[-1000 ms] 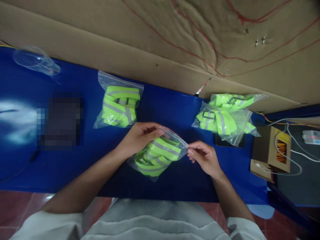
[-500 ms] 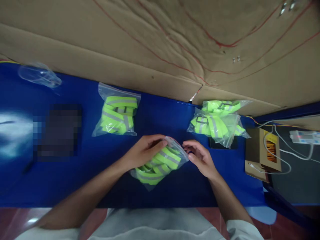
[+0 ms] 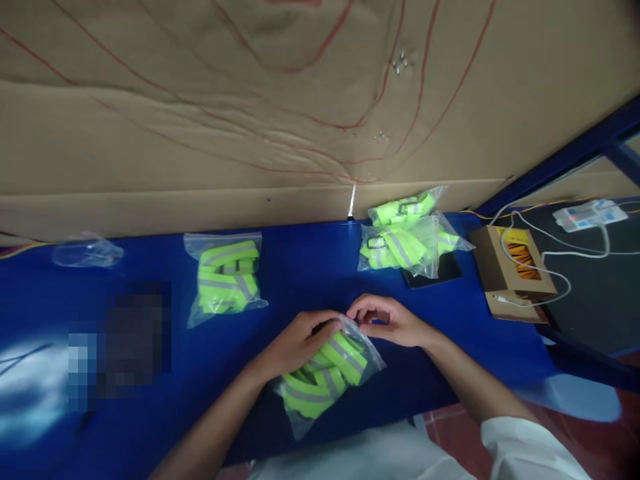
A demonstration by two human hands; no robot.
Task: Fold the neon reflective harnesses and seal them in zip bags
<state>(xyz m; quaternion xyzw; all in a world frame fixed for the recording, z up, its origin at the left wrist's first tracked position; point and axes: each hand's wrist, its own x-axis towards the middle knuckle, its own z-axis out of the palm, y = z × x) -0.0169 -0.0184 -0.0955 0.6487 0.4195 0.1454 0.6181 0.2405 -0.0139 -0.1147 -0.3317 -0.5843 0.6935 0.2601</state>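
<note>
Left hand (image 3: 300, 343) has thumb and fingers pinching the top corner of a clear zip-lock bag (image 3: 325, 387) with folded neon-yellow reflective webbing strap inside; bag sits tilted at the near side of the blue desk (image 3: 310, 273), in front of the person. Right hand (image 3: 393, 321): fingers curled, thumb and index by the upper end of the bag's seal; can't tell if they pinch it. Similar bagged strap (image 3: 227, 277) to the left, well apart from the hands. Front bagged strap (image 3: 395, 247) and rear bagged strap (image 3: 407, 209) overlap at right, front one partly over a flat black device (image 3: 440, 270). Beside it, cardboard box (image 3: 487, 260) with yellow label (image 3: 514, 235), print too small to read; white cable (image 3: 557, 272) lies across. Hand-drawn red lines on brown backboard (image 3: 280, 120).
</note>
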